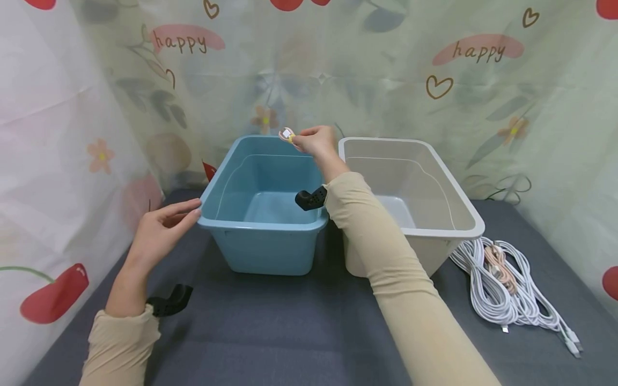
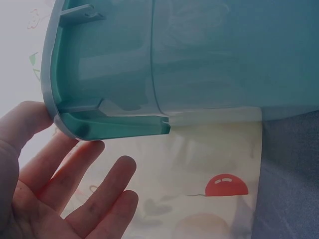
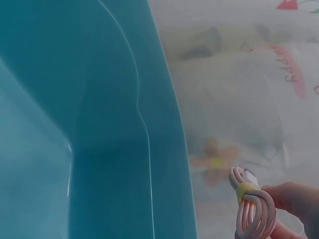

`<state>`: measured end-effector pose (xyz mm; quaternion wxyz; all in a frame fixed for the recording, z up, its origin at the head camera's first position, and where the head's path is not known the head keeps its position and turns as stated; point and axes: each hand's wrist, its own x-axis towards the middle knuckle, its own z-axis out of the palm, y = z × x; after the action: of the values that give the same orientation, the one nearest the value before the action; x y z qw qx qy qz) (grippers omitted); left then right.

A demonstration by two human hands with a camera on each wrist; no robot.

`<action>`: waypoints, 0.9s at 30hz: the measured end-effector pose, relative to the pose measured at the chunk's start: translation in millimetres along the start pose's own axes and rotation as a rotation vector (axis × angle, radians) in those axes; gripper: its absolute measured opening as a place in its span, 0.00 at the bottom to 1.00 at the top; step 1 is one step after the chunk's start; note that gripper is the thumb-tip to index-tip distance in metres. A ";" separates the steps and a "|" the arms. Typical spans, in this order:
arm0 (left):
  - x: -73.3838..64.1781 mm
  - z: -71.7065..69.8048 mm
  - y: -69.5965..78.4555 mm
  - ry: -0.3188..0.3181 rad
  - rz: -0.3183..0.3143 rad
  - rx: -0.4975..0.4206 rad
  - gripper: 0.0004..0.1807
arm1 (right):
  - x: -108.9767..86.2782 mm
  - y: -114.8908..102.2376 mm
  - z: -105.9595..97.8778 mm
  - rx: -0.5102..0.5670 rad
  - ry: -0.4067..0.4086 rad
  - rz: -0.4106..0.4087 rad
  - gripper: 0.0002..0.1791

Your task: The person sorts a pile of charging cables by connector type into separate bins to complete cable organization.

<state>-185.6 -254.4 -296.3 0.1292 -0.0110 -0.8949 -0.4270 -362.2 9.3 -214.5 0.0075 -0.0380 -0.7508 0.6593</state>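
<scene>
My right hand (image 1: 316,143) pinches a small coiled pink cable (image 3: 255,211), bound by a yellow tie, above the far rim of the blue bin (image 1: 270,252). A white connector shows on the coil. My left hand (image 1: 161,233) touches the front left corner of that bin's rim. Its fingers (image 2: 102,201) are spread and nearly straight, with the fingertips by the rim corner in the left wrist view. The visible inside of the blue bin holds nothing.
A beige-white bin (image 1: 449,187) stands to the right of the blue one, partly behind my right arm. Beside it lie coiled white cables (image 1: 492,300) with a pink cable (image 1: 499,268) on top. A printed curtain (image 1: 338,64) hangs behind the dark tabletop (image 1: 270,332).
</scene>
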 end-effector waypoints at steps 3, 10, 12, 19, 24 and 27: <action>-0.3 -0.6 0.5 0.001 -0.004 -0.001 0.29 | 3.4 2.1 3.0 0.012 0.004 0.009 0.19; 0.0 0.0 0.6 -0.003 -0.003 -0.004 0.29 | 9.9 9.8 7.4 -0.039 0.061 0.026 0.16; -0.2 0.3 0.5 -0.005 -0.004 -0.007 0.29 | 11.4 10.7 7.9 -0.055 0.069 0.032 0.15; -0.9 0.7 -1.0 -0.003 -0.003 -0.023 0.29 | 11.3 11.6 7.3 -0.230 0.113 0.015 0.15; -0.9 1.2 -1.0 0.001 -0.002 -0.030 0.29 | 9.0 13.5 6.4 -0.320 0.143 -0.018 0.16; -0.7 1.2 -0.7 0.000 -0.002 -0.036 0.29 | 8.5 14.9 6.7 -0.382 0.158 -0.049 0.18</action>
<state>-185.3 -253.8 -297.7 0.1286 -0.0126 -0.8871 -0.4432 -370.4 5.2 -230.4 0.0749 -0.0720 -0.8599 0.4997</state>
